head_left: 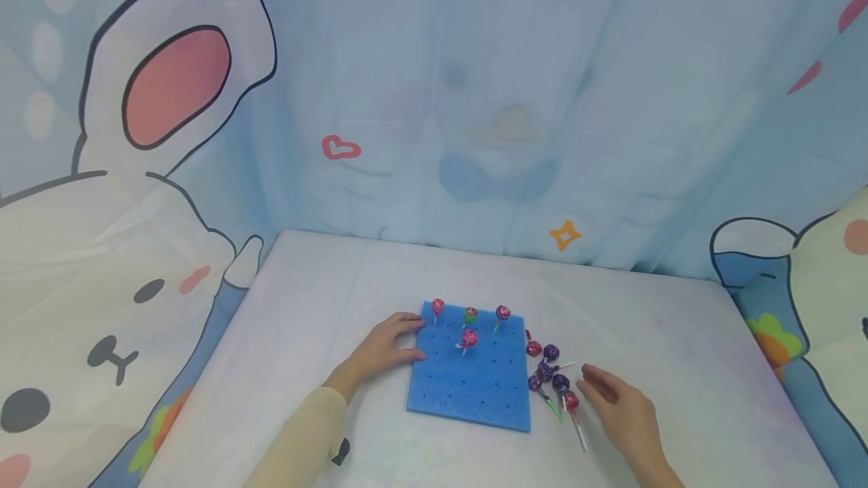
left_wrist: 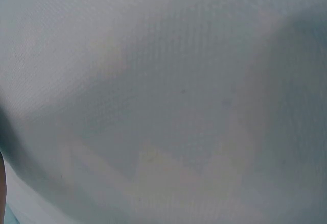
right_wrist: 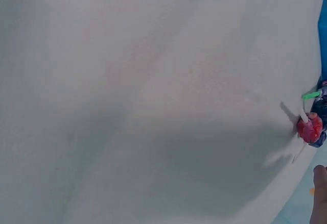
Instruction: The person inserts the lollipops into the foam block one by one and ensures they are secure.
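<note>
A blue foam board point(head_left: 468, 394) with rows of small holes lies on the white-covered table. Stuck upright in its far part are several wrapped lollipops, among them a pink one point(head_left: 470, 337) and a green-and-red one point(head_left: 471, 315). My left hand point(head_left: 380, 349) rests at the board's left edge, thumb and fingers spread along it. To the right of the board lies a loose pile of lollipops with purple point(head_left: 560, 382) and red point(head_left: 572, 401) wrappers. Just right of this pile is my right hand point(head_left: 627, 413), fingers loosely bent and holding nothing. The right wrist view catches a red lollipop point(right_wrist: 309, 128) near a fingertip.
The white tablecloth point(head_left: 685, 367) spreads around the board. A small black object point(head_left: 341, 452) shows beside the left sleeve. Blue cartoon-printed curtains point(head_left: 407, 96) hang behind and at both sides. Tablecloth fills most of the left wrist view.
</note>
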The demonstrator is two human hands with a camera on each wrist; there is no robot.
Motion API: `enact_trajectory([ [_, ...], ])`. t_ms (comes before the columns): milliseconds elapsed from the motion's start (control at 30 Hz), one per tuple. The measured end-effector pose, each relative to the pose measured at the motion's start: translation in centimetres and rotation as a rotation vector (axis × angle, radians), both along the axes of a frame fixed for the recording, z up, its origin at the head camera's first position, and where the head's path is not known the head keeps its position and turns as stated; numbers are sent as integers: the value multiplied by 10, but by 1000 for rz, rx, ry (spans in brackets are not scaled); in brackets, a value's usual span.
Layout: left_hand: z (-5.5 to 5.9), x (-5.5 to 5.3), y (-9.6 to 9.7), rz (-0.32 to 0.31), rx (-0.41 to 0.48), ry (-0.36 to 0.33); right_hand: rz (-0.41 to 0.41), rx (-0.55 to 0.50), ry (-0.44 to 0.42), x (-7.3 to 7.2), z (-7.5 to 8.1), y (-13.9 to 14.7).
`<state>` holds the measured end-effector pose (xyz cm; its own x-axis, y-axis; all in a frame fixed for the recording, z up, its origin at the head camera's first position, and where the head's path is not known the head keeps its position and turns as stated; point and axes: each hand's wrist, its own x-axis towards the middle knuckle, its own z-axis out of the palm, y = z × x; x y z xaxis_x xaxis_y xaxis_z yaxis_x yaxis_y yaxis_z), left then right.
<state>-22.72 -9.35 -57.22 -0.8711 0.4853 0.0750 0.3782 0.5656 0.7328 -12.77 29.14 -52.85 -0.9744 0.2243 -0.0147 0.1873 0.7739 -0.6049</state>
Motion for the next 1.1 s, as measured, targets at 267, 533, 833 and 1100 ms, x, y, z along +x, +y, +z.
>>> enact_trajectory([
  [267,-1,-1,0,-9,9,10,14,-4,-155,4,-9,3],
  [533,1,0,0,-7,10,11,-19,40,-245,1,-24,-3],
  [833,-1,-1,0,-11,27,24,56,149,-146,1,-27,-7],
  [1100,-2,-2,-1,-11,13,16,74,222,-84,0,-26,-11],
])
